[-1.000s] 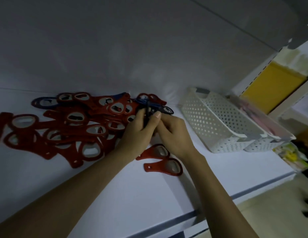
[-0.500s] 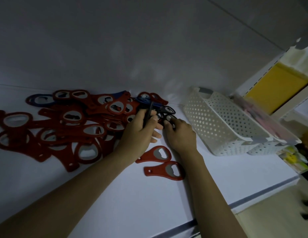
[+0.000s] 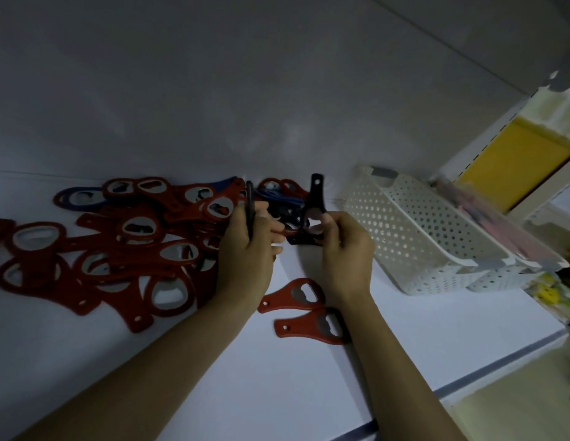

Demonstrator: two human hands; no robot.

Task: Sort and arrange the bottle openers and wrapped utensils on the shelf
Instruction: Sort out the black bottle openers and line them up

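The white shelf (image 3: pixel 213 377) runs under a plain grey wall (image 3: pixel 245 90) in dim light, with a grey strip (image 3: pixel 487 372) along its front edge. A loose pile of red bottle openers (image 3: pixel 134 249), with a blue opener (image 3: pixel 73 198) at its far edge, covers the left portion. Two separate red openers (image 3: pixel 293 294) lie near the front, between the forearms. The left hand (image 3: pixel 245 259) grips a black opener (image 3: pixel 250 205) edge-on; the right hand (image 3: pixel 344 259) pinches a second black opener (image 3: pixel 315 198), handle upward. White perforated baskets (image 3: pixel 404 237) at right hold the wrapped utensils (image 3: pixel 487 218). A yellow panel (image 3: pixel 516 160) stands beyond.
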